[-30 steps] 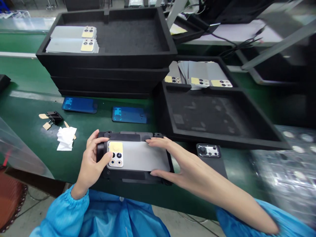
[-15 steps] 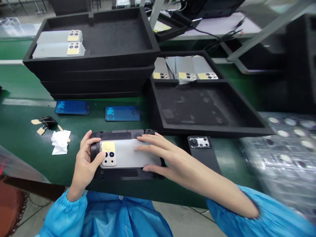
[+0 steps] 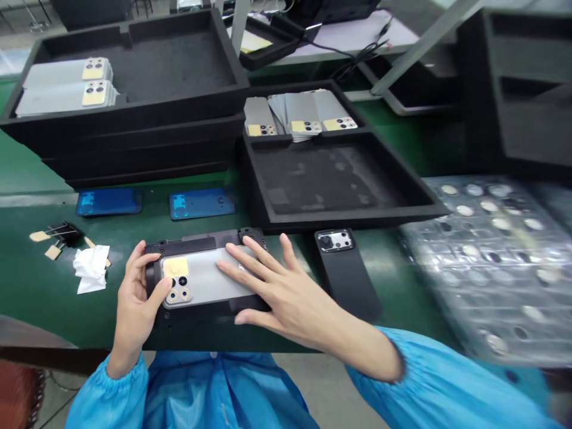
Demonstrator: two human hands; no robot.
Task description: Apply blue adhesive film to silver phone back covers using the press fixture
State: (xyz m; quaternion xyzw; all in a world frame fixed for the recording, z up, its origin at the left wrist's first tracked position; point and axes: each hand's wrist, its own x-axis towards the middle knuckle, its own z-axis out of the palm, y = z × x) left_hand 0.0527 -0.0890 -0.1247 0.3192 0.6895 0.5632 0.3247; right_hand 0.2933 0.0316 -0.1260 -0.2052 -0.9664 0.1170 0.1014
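A silver phone back cover [image 3: 208, 275] with a camera block and a yellow patch lies in a black fixture [image 3: 201, 239] at the table's near edge. My left hand [image 3: 139, 298] grips the left end of both, fingers curled round the fixture's side and thumb pressed on the cover by the camera rings. Over the right part of the cover my right hand [image 3: 286, 292] lies flat with fingers spread, hiding that end. Just right of it rests a dark grey phone-shaped plate [image 3: 348, 280] with a camera cutout.
Behind stand stacked black trays [image 3: 179, 65] holding silver covers [image 3: 62, 89]. A second black tray [image 3: 322, 179] sits nearer. Two blue film sheets [image 3: 203, 204], a crumpled tissue [image 3: 92, 268] and a binder clip [image 3: 67, 234] lie left. Clear plastic blister trays [image 3: 491, 268] are at right.
The view has swung right, so everything appears shifted left. My right hand has spread flatter across the cover, its fingers wider apart. My left hand keeps its hold.
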